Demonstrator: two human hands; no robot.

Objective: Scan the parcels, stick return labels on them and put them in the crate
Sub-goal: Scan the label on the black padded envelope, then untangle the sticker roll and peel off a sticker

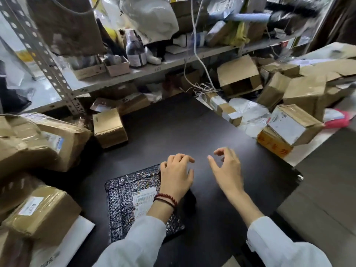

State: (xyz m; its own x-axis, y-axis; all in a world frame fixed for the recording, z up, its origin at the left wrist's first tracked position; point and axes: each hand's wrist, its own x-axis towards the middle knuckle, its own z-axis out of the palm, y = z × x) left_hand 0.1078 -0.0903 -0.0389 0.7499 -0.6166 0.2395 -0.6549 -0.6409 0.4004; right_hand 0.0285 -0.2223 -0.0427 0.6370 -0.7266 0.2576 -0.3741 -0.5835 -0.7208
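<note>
Boxes point(109, 128) crowd the dark table point(173, 132). My left grip point(176, 174) rests spread on the black mailer point(123, 197); my right grip point(227, 168) hovers empty, spread. Scanning looks next, which calls for a scanner I can't see.

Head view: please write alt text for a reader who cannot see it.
A person's left hand lies over the right edge of a dark bubble mailer on a black table; the right hand hovers open beside it. Cardboard parcels crowd both sides.

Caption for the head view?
Left hand over the edge of a dark bubble mailer on a black table; right hand open alongside.
</note>
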